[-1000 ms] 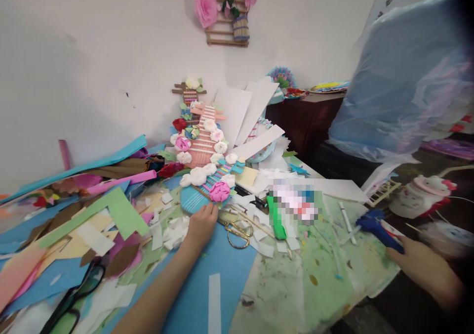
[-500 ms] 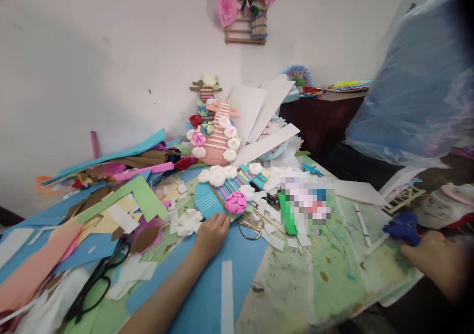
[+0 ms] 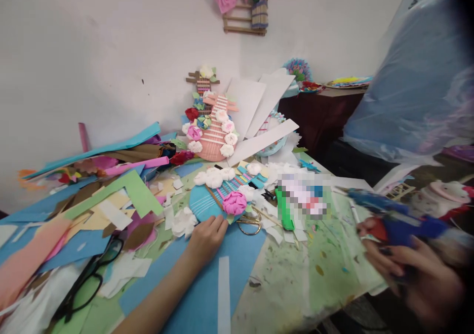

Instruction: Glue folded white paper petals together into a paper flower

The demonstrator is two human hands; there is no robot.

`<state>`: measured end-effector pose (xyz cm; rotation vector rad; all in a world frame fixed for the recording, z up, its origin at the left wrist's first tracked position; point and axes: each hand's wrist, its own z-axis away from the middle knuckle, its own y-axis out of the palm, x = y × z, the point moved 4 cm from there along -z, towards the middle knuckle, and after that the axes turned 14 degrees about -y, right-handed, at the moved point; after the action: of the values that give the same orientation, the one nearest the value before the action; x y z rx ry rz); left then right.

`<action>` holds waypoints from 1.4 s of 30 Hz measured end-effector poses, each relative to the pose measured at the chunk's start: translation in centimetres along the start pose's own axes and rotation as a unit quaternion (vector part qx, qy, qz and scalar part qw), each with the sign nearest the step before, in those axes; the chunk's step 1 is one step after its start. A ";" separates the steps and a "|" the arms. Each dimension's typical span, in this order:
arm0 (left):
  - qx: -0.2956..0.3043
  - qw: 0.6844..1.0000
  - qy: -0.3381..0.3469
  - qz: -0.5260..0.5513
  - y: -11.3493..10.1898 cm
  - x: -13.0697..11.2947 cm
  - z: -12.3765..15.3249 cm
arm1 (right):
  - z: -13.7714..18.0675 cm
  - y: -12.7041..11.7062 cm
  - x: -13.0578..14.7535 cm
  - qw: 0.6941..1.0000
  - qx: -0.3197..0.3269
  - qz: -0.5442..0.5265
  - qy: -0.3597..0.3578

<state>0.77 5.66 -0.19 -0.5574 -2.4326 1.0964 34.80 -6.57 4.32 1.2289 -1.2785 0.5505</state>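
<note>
The blue paper lute (image 3: 200,204) lies face up near the middle of the table (image 3: 283,297), its neck directed away and to the right. A pink paper flower (image 3: 234,203) sits on its near right side; white paper flowers (image 3: 213,177) line its far side.

The left hand (image 3: 208,239) is at the near edge of the lute, fingers bent and close together, fingertips at the rim below the pink flower. Whether they pinch the rim cannot be determined.

The right hand (image 3: 425,274) is at the right edge of the table, well apart from the lute. It holds a blue glue gun (image 3: 398,228); both are blurred, and the exact grip is not readable.

Scissors (image 3: 250,225) with gold handles lie just right of the left hand. Crumpled white paper (image 3: 184,222) lies just left of the lute. A blue sheet (image 3: 185,302) extends under the left forearm and carries a white strip (image 3: 223,294).

Black glasses (image 3: 79,284) lie at the near left, among paper scraps (image 3: 142,198). Behind the blue lute, a pink lute (image 3: 211,146) stands upright, in front of white boards (image 3: 246,102).
</note>
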 end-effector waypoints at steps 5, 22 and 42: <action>0.013 1.000 -0.003 0.012 -0.7 0.0 0.7 | 2.0 8.9 -4.9 0.970 0.160 -0.124 0.138; -0.096 0.956 -0.156 0.229 -7.7 -1.6 0.0 | 3.3 13.9 -9.0 0.931 0.256 -0.202 0.167; -0.201 0.866 -0.236 0.393 -8.7 0.1 1.5 | 2.8 12.8 -9.7 0.948 0.178 -0.185 0.189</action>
<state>-1.73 -0.46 5.59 -1.7121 -2.9645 1.0829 19.84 -1.99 -0.26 1.5298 -0.6181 0.7179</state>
